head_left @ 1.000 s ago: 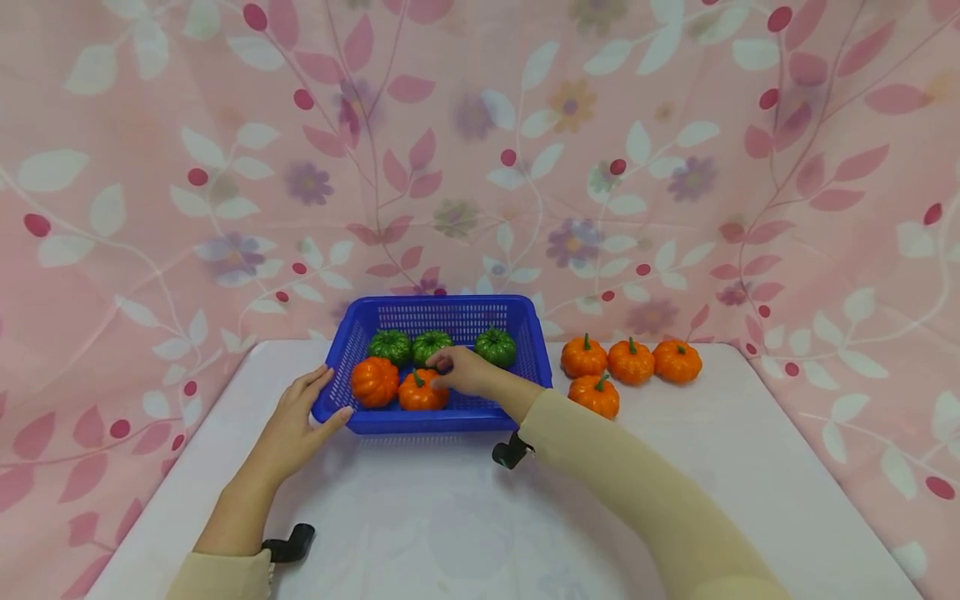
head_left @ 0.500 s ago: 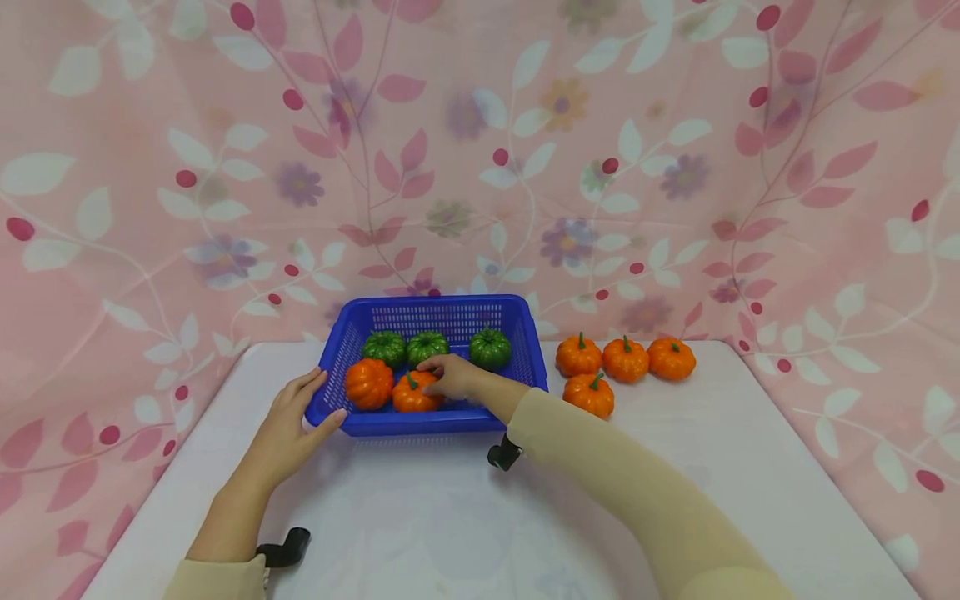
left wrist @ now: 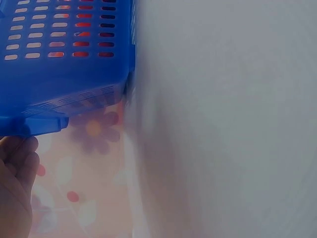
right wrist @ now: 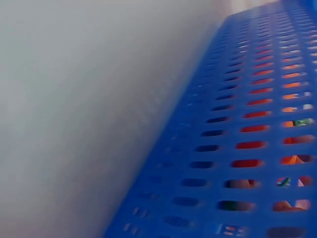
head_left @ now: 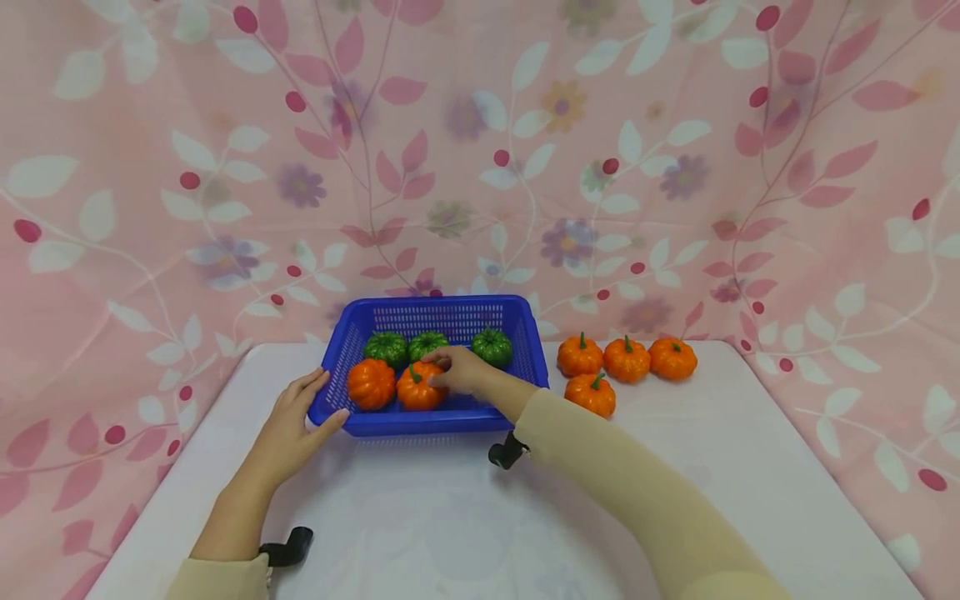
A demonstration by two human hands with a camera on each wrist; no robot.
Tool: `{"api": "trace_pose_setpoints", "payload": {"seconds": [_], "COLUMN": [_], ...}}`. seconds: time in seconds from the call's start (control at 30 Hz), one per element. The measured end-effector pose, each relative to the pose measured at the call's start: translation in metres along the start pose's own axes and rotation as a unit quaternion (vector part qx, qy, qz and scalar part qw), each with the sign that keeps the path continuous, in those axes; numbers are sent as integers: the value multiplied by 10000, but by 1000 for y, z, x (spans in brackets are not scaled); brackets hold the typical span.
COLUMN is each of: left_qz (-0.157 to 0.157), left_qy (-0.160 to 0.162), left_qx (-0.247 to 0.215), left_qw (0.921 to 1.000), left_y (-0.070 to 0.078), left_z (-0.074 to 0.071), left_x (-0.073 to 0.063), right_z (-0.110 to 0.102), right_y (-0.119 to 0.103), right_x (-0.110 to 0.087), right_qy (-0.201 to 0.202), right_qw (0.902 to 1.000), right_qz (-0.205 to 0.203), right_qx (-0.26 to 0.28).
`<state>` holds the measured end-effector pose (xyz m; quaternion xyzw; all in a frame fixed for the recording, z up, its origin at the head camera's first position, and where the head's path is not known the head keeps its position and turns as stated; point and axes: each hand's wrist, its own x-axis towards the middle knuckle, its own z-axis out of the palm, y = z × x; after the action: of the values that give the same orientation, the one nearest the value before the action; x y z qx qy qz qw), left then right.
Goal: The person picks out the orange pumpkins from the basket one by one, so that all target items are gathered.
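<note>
In the head view, a blue plastic basket (head_left: 442,423) holds green pumpkins and orange pumpkins. My right hand (head_left: 463,372) reaches over its front rim and grips the right-hand orange pumpkin (head_left: 417,393) by its top and right side. A second orange pumpkin (head_left: 371,384) sits just to the left. Behind them are three green pumpkins (head_left: 492,348), one apart at the right. My left hand (head_left: 288,433) rests against the basket's front left corner, its thumb on the front rim and fingers along the left side. The left wrist view shows fingertips (left wrist: 30,145) at the rim's outer edge.
Several orange pumpkins (head_left: 627,360) stand on the white table (head_left: 465,517) to the right of the basket. A pink floral cloth (head_left: 480,167) hangs behind the table. The basket's slotted wall (right wrist: 247,129) fills much of the right wrist view.
My right hand has closed on the right-hand orange pumpkin, which has shifted slightly up and tilted in the basket. My left hand has stayed at the basket's corner.
</note>
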<state>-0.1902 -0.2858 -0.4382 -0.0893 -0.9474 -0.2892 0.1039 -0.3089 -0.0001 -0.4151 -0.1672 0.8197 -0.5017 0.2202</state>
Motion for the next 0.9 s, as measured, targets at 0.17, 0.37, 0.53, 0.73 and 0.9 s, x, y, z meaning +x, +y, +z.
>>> {"api": "trace_pose_setpoints", "payload": {"seconds": [0.17,0.37,0.53,0.73,0.9], "left_qz": [37,8,18,8,1], "left_qy": [50,28,53,77,75], "left_qx": [-9,-13,27,42,65], "left_qw": [10000,10000,10000,10000,10000], "left_y": [0,-1,-3,-3,-3], "left_z": [1,2,4,5,3], "left_x": [-1,-1,0,0,0], "right_z": [-9,-24,-44,-72,-92], "right_y": [-7,-18,-26,-31,-25], "right_x": [-8,-29,-57,-93,-121], "right_qy": [2,15,172,462,817], "right_qw": [9998,9991,9974,9951,9933], "right_qz": [-78,-417,-688,-839,-702], "right_qx": [169,-7,-139,-237,-415]}}
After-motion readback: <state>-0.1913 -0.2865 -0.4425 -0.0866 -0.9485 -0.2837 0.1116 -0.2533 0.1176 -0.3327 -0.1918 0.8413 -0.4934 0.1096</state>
